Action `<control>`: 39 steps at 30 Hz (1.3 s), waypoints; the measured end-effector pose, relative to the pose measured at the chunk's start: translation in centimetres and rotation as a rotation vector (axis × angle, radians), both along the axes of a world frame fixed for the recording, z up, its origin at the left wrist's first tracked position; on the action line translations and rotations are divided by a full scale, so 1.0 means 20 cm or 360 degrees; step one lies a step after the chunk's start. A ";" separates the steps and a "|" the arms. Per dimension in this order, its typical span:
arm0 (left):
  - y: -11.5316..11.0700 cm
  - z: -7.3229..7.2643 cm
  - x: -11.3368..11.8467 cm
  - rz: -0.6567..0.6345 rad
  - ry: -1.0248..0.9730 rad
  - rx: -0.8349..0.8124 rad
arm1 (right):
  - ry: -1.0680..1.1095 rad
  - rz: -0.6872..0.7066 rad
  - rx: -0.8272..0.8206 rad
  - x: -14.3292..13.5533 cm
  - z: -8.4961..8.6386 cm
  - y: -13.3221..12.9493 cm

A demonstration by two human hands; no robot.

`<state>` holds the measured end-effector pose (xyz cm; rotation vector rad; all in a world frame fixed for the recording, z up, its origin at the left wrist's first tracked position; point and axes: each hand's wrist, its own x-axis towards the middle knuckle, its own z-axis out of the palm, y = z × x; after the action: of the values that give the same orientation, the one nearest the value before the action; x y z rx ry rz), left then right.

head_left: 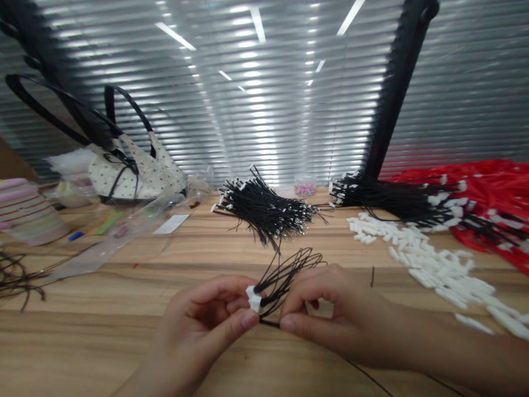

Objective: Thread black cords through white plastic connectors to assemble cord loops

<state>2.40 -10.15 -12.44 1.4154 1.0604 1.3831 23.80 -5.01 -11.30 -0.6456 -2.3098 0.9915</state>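
Near the front of the table, my left hand (212,317) pinches a small white plastic connector (253,298) between thumb and fingers. Looped thin black wires (295,273) run out of the connector's right side and curve up toward the back. My right hand (324,309) is closed, thumb against forefinger, on a short black wire (269,323) that leads to the connector's lower end. The wire's far part is hidden behind my right fingers.
A pile of black wires (264,207) lies in the middle, another bundle (384,199) at back right. White plastic pieces (442,270) are strewn on the right beside red material (487,176). A spotted bag (140,171), clear plastic (124,231) and a striped container (31,212) stand left.
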 end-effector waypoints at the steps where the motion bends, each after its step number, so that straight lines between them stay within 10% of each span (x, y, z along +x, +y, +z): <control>1: 0.00 0.00 0.00 -0.0018 -0.0008 -0.0012 | 0.0013 0.0007 0.0060 0.00 -0.01 -0.01; 11: 0.02 -0.02 0.01 0.0002 0.0027 -0.0077 | -0.0365 -0.0005 0.0956 0.01 -0.02 -0.04; 17: 0.04 -0.02 0.00 0.0057 0.0015 -0.0100 | -0.0506 0.0088 0.0535 0.07 0.15 -0.03; 25: 0.03 -0.07 -0.05 0.0120 0.0005 -0.0131 | 0.0196 0.0327 -0.1119 0.26 0.37 0.05; 29: 0.03 -0.06 -0.04 0.0129 -0.0013 -0.0170 | 0.0411 0.0375 -0.1390 0.28 0.41 0.03; 39: 0.05 -0.05 -0.03 0.0160 -0.0153 -0.0260 | 0.0769 -0.0316 -0.0372 0.29 0.36 0.09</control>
<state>1.70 -9.17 -13.50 1.1798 1.1673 1.3880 29.56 -3.14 -4.07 -0.6293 -1.6946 1.1813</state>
